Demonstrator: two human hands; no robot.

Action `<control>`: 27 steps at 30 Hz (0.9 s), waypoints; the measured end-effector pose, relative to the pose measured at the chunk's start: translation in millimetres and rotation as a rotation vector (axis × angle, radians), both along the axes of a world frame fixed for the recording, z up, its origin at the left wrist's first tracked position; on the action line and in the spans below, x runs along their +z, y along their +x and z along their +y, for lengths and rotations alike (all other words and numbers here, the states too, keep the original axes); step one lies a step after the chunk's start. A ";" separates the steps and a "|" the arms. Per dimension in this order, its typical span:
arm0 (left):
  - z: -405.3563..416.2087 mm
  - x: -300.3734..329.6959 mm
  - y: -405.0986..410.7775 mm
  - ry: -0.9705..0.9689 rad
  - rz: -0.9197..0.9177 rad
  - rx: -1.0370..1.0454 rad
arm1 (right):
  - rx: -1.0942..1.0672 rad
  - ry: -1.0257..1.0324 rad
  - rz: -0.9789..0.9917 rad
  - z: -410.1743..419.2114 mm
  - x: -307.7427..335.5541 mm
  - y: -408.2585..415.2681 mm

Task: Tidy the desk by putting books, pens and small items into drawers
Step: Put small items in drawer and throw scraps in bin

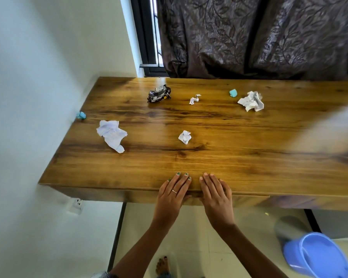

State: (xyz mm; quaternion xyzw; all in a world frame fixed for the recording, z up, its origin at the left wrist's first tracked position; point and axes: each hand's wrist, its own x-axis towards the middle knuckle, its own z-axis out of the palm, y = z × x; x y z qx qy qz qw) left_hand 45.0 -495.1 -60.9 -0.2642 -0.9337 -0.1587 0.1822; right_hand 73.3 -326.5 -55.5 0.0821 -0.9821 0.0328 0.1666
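Observation:
My left hand point(173, 192) and my right hand point(215, 194) lie flat side by side on the front edge of the wooden desk point(239, 157), fingers straight, thumbs down over the drawer front point(129, 195). Neither hand holds anything. On the desk lie a large crumpled paper point(112, 134) at the left, a small paper ball point(184, 137) in the middle, a tiny paper scrap point(194, 99), another crumpled paper point(251, 101) at the far right, a dark crumpled wrapper point(159, 93), and two teal scraps point(233, 92) point(81, 115).
A white wall point(28, 97) bounds the desk's left side and a dark patterned curtain point(259, 37) hangs behind it. A blue plastic bin point(317, 255) stands on the floor at the lower right. A blurred pale shape point(329, 129) crosses the desk's right part.

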 end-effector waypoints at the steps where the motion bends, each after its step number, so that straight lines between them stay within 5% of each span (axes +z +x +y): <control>1: -0.4 -1.2 -0.3 0.000 0.014 -0.006 | -0.004 -0.009 -0.004 -0.9 0.1 0.1; 20: 23.5 22.3 -9.6 0.188 -0.257 -0.011 | -0.049 -0.280 -0.263 -3.4 35.6 -10.9; 27: 88.2 39.3 -65.7 0.237 -0.287 0.011 | -0.068 -0.592 -0.389 51.8 52.5 -64.2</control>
